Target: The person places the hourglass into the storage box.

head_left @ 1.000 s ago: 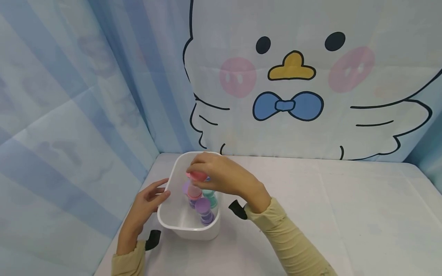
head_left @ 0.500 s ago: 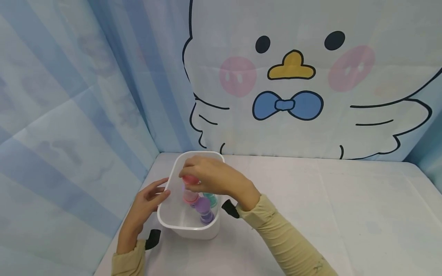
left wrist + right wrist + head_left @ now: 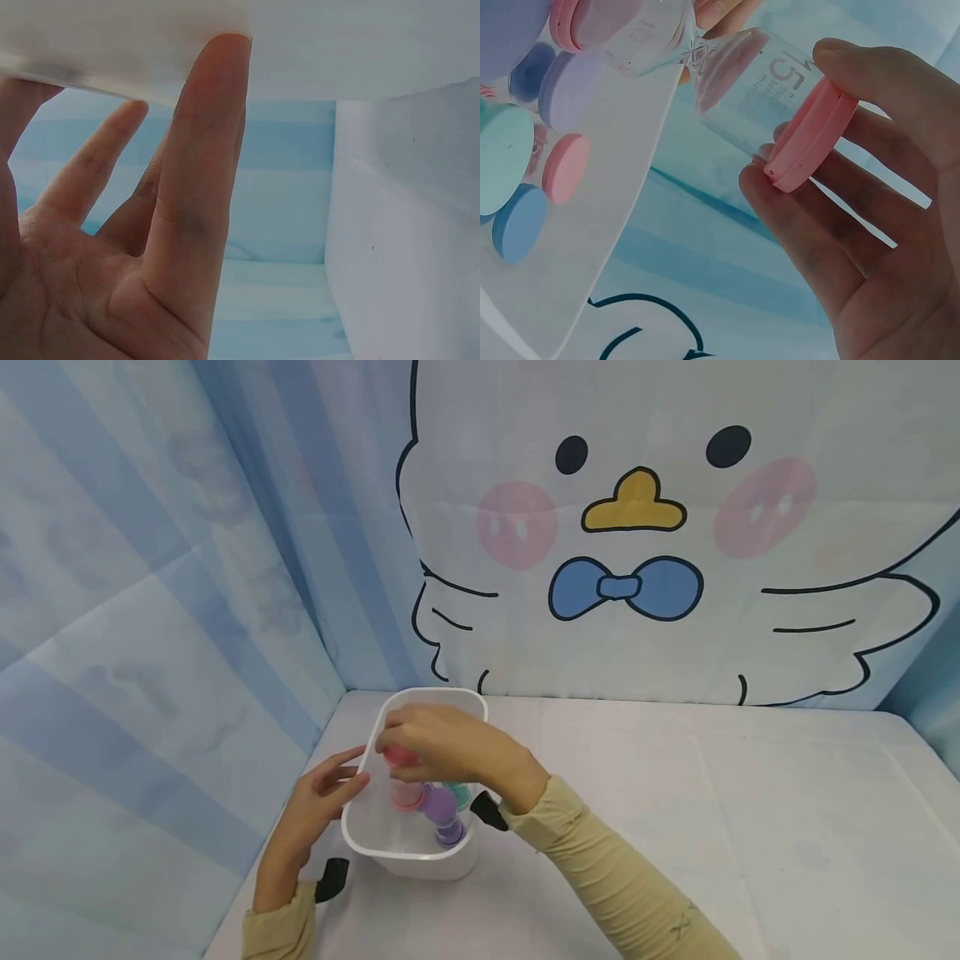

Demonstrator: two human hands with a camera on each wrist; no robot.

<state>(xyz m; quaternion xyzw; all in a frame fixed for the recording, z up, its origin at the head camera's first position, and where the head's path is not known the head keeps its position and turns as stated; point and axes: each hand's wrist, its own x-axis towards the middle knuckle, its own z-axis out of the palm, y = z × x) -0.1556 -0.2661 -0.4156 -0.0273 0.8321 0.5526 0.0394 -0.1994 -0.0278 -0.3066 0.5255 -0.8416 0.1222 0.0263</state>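
Note:
My right hand (image 3: 450, 743) pinches a pink-capped sand timer (image 3: 742, 82) by one end cap, with thumb and fingertips around that cap. Clear bulbs marked with a 5 and pink sand show in the right wrist view. The timer is tilted inside the mouth of a white plastic bin (image 3: 405, 857). My left hand (image 3: 318, 806) touches the bin's left side, its fingers (image 3: 199, 150) extended against the wall. Inside the bin, a purple sand timer (image 3: 441, 810) stands near the front right and a teal one (image 3: 459, 795) is partly hidden behind it.
Mint (image 3: 506, 157), blue (image 3: 519, 223) and pink (image 3: 566, 169) caps of other timers show in the bin. The bin stands at the left of a white-covered table (image 3: 675, 827). A blue striped curtain (image 3: 150, 652) borders the left side, and a cartoon-printed cloth (image 3: 630, 660) hangs behind.
My right hand has moved left across the bin with the pink sand timer, toward the left wall. The left hand has stayed in place on the bin.

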